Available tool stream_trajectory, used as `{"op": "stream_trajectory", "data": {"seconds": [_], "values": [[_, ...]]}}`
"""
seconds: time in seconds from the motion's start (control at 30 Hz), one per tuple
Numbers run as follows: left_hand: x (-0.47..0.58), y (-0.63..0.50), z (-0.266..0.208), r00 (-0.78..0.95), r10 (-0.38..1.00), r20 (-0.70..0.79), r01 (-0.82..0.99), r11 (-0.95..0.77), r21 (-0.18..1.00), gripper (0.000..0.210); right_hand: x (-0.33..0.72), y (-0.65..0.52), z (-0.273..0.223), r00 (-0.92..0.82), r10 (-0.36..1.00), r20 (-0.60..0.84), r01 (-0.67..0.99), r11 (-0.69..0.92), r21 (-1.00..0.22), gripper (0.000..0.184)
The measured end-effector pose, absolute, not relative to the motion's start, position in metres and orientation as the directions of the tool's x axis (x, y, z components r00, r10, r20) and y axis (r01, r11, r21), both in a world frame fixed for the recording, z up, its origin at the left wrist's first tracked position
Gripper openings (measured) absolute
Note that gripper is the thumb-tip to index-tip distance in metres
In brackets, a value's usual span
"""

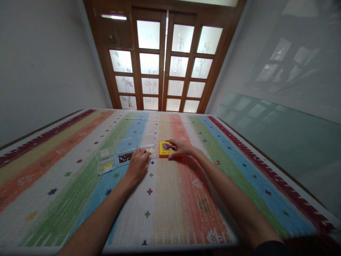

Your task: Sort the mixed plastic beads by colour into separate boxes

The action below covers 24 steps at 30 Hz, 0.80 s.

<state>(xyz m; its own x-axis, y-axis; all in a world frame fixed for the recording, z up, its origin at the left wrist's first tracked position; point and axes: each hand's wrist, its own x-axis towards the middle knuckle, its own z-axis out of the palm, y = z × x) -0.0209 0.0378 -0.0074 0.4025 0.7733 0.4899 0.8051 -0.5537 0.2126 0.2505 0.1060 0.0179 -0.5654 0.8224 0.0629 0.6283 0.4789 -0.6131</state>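
My right hand spans a flat yellow box with a printed picture on top, thumb at its near edge and fingers at the far side. To the left, my left hand rests with curled fingers between two clear plastic boxes. One clear box holds dark red small pieces, partly covered by that hand. Its fingertips reach the other clear box, which contains pale small pieces. Whether anything sits in those fingertips is hidden.
Further left stands an open clear box with yellow pieces and a whitish block in its lid. A striped, patterned cloth covers the table. Wooden doors with glass panes stand beyond, and walls flank both sides.
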Motion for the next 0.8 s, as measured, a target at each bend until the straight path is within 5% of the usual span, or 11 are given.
{"op": "stream_trajectory", "data": {"seconds": [0.43, 0.8], "values": [[-0.010, 0.024, 0.003, 0.446, 0.592, 0.671, 0.741, -0.665, 0.095, 0.034, 0.235, 0.063, 0.009, -0.366, 0.890, 0.271, 0.270, 0.381, -0.884, 0.128], [0.018, -0.002, 0.011, 0.551, 0.352, 0.757, 0.514, -0.857, 0.025, 0.034, 0.238, 0.018, -0.006, -0.274, 0.924, 0.267, -0.073, 0.257, -0.964, 0.126]]}}
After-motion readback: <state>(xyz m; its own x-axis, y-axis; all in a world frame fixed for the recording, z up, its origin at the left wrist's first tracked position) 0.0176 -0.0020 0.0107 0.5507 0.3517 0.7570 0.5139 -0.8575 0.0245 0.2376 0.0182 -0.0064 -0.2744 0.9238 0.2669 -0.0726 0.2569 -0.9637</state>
